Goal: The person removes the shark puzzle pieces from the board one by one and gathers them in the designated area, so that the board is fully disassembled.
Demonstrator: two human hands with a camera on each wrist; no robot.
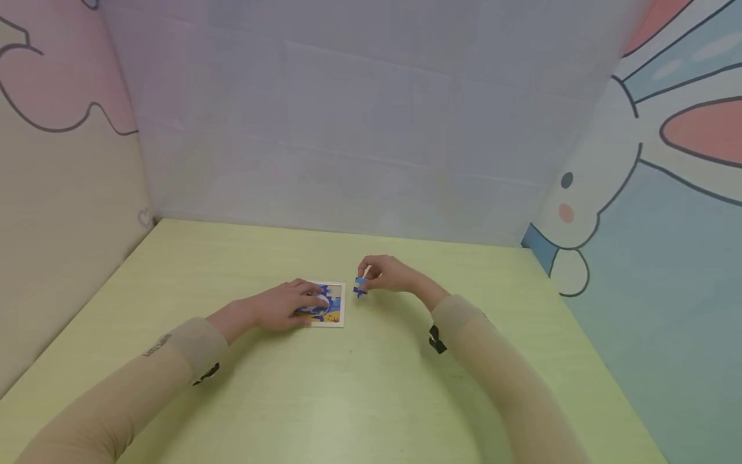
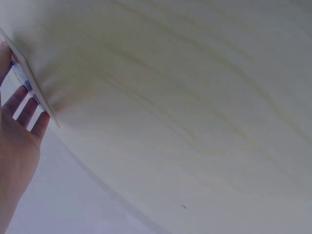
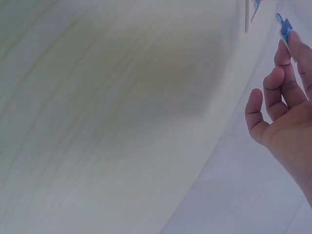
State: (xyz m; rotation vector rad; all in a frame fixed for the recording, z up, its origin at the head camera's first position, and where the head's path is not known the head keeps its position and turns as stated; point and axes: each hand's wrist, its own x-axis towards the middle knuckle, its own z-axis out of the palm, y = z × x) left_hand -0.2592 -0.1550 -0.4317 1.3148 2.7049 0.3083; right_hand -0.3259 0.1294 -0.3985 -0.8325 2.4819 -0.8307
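Note:
A square jigsaw puzzle with a white frame (image 1: 342, 312) lies flat on the table, its picture blue and yellow. My left hand (image 1: 284, 306) rests on its left part with fingers spread, covering some of the picture. In the left wrist view the fingertips of that left hand (image 2: 19, 141) touch the puzzle's face near its edge (image 2: 41, 97). Just right of the frame, my right hand (image 1: 391, 274) pinches a blue jigsaw piece (image 1: 360, 287) between thumb and index finger. The piece (image 3: 285, 29) is held apart from the puzzle, the other fingers of the right hand (image 3: 287, 102) loosely curled.
The pale yellow-green table (image 1: 324, 399) is bounded by a plain whitish back wall (image 1: 359, 129). Cartoon-printed panels stand at the left (image 1: 64, 193) and at the right (image 1: 666, 290). A dark strap end (image 1: 437, 340) hangs from the right sleeve.

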